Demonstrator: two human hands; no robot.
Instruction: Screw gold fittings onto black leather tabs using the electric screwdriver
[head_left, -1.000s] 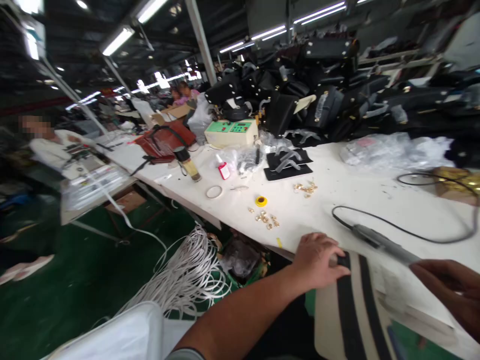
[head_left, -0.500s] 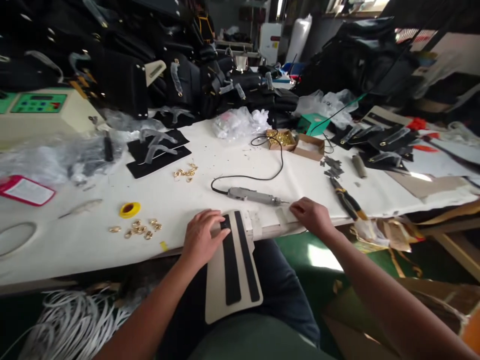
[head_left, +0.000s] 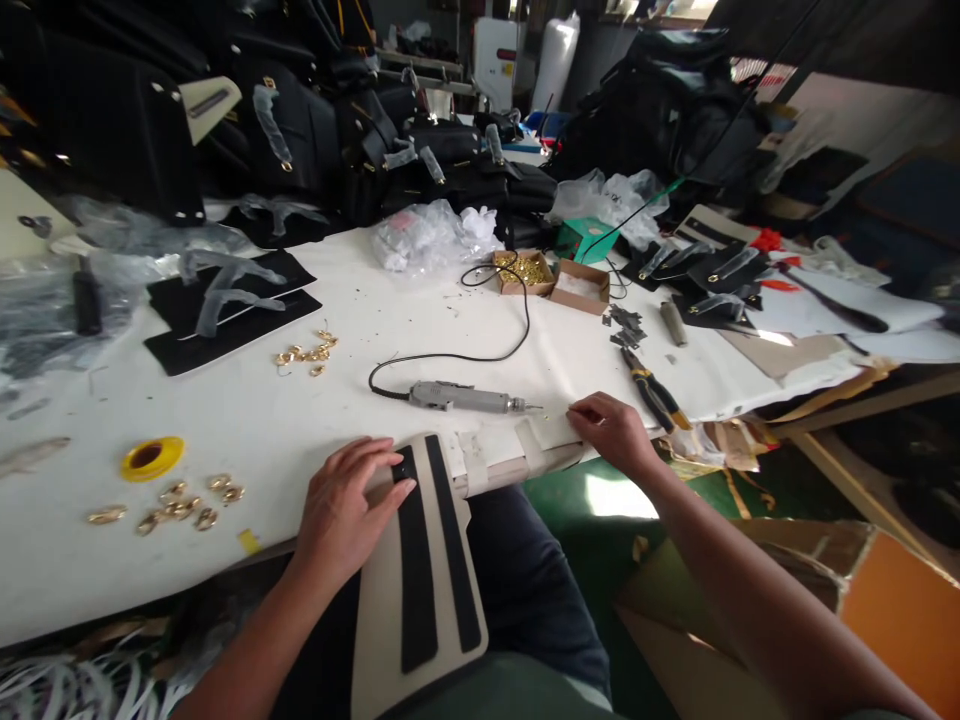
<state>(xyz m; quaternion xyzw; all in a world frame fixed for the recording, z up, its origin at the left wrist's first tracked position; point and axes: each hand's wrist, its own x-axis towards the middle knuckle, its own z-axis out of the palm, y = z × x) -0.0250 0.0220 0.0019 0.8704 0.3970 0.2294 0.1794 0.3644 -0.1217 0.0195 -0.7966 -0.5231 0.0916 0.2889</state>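
My left hand (head_left: 346, 505) rests on the upper end of a beige panel with two black strips (head_left: 418, 590), its thumb and fingers around the top of one strip. The panel lies partly over the table edge and my lap. My right hand (head_left: 609, 430) is at the table's front edge with its fingertips pressed together; whatever they hold, if anything, is too small to make out. Just left of those fingers lies a grey electric screwdriver (head_left: 465, 397), its bit pointing toward them.
Gold fittings (head_left: 180, 508) and a yellow tape roll (head_left: 152, 458) lie at the left. Farther back are black panels (head_left: 232, 310), plastic bags (head_left: 435, 235) and a box of small gold parts (head_left: 523, 270). Pliers (head_left: 654, 390) lie right of my right hand.
The view has shifted to the right, so the table items appear farther left. Both hands keep nearly the same poses, the left on the panel and the right near the screwdriver bit.
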